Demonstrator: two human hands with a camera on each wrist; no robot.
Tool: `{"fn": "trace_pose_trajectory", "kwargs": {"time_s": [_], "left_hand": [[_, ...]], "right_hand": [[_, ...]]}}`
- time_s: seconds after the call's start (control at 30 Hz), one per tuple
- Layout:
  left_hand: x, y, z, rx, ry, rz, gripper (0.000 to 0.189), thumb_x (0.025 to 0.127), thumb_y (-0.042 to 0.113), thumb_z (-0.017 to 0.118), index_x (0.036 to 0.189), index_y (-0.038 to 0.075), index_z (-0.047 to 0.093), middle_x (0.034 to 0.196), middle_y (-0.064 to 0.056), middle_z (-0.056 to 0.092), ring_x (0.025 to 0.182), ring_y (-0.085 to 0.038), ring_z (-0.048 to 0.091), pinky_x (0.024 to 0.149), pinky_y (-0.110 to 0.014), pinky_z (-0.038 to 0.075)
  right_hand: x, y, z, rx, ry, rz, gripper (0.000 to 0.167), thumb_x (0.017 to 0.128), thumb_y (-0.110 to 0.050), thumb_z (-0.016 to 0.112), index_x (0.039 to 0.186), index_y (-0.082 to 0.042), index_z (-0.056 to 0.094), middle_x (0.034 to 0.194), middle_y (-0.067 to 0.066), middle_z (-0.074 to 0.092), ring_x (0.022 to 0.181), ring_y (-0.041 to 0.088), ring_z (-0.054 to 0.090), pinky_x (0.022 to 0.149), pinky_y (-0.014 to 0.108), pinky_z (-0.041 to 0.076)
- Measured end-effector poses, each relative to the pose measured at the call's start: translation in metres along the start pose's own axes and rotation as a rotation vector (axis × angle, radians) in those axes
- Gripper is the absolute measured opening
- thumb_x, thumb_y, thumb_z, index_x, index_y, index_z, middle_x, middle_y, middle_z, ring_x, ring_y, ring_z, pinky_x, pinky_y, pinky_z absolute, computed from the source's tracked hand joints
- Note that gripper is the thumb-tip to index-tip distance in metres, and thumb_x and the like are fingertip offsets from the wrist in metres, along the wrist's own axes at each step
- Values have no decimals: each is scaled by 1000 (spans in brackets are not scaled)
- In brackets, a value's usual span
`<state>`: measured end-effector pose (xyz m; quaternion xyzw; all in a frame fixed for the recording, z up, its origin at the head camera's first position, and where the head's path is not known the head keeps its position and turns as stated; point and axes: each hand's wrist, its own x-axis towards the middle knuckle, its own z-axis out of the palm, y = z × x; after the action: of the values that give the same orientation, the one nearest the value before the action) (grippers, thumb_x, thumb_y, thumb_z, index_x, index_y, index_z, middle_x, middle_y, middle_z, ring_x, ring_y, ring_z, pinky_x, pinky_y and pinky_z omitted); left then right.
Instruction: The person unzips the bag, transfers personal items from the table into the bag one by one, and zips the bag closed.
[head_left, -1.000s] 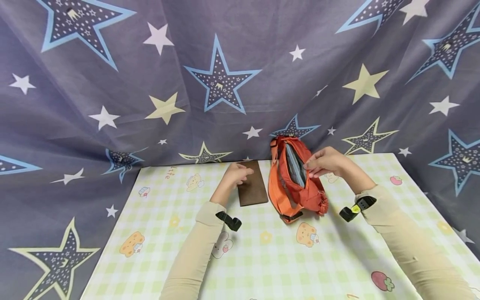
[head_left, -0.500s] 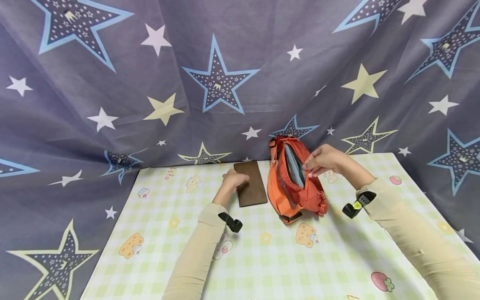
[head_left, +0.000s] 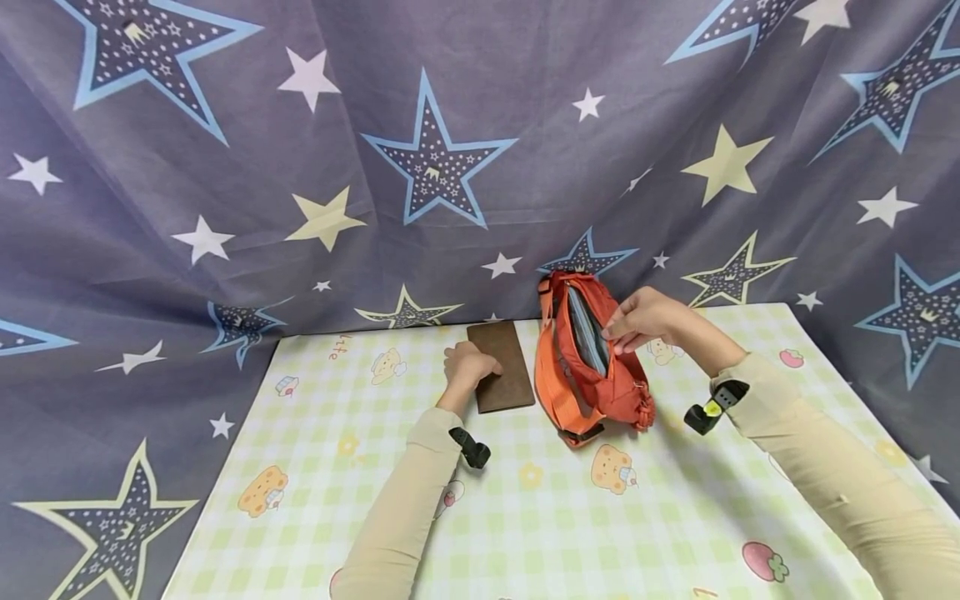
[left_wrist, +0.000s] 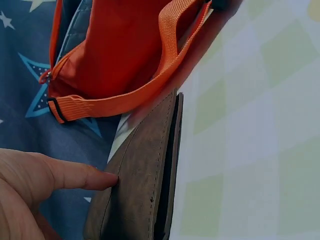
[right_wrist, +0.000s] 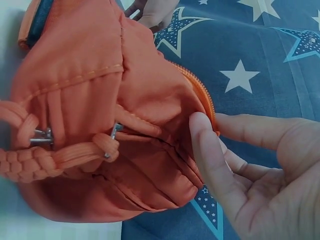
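A flat brown folded wallet (head_left: 510, 367) with stitched edges lies at the back of the table. My left hand (head_left: 468, 367) is at its left side, the thumb (left_wrist: 85, 176) pressing on the cover while the other fingers curl by the edge, mostly hidden. Along the wallet's side a narrow gap shows between its two covers in the left wrist view. To the right, an orange waist bag (head_left: 626, 400) stands unzipped, showing a grey-blue lining. My right hand (head_left: 645, 321) pinches the zippered rim of its opening between thumb and fingers (right_wrist: 207, 155).
The bag's orange strap (head_left: 555, 379) loops down its left side, ending near a black buckle (head_left: 583, 435). A braided orange cord (right_wrist: 30, 162) hangs at its lower end. Behind the checked tabletop (head_left: 555, 533) rises a dark star-patterned curtain (head_left: 300, 275).
My left hand has drawn back off the wallet's top to its left edge, its thumb coming down on the cover. The right hand keeps hold of the bag's rim, nearly still.
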<state>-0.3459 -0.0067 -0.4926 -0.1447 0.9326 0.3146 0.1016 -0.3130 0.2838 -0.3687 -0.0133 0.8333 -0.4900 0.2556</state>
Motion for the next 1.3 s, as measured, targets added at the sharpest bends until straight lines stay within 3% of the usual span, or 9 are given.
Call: {"fn": "trace_pose_trajectory", "kwargs": {"time_s": [0.4, 0.7, 1.0, 1.13, 1.3], "left_hand": [[5, -2, 5, 35, -17, -3, 83, 80, 31, 85, 142, -7, 46, 137, -29, 48, 125, -43, 51, 104, -49, 49], [-2, 3, 3, 100, 31, 36, 82, 82, 30, 82, 144, -8, 44, 136, -31, 47, 123, -47, 53, 101, -51, 50], [-6, -1, 2, 30, 24, 38, 46, 78, 25, 85, 113, -2, 70, 126, -28, 56, 122, -48, 52, 100, -53, 48], [-7, -2, 4, 31, 33, 24, 56, 78, 25, 84, 122, -3, 65, 127, -27, 55, 122, -47, 52, 102, -52, 47], [-10, -1, 8, 55, 35, 32, 70, 84, 26, 78, 139, -7, 48, 135, -30, 47, 124, -46, 51, 104, -50, 47]], "right_hand": [[0, -3, 4, 19, -4, 14, 22, 96, -4, 68, 108, 13, 65, 72, 3, 73, 67, 12, 72, 73, 29, 63], [0, -4, 6, -2, 17, 19, 24, 96, -4, 68, 111, 14, 63, 73, 2, 72, 68, 12, 72, 74, 29, 63], [0, -5, 10, -16, -8, 32, 23, 95, -3, 68, 111, 14, 64, 74, 4, 73, 68, 13, 72, 75, 31, 63], [-1, -5, 10, -28, -17, 32, 22, 95, -2, 68, 109, 14, 64, 76, 3, 73, 69, 13, 72, 75, 31, 63], [-1, -5, 9, -13, -34, 14, 19, 95, -3, 68, 105, 12, 65, 74, 2, 72, 68, 13, 72, 73, 29, 63]]}}
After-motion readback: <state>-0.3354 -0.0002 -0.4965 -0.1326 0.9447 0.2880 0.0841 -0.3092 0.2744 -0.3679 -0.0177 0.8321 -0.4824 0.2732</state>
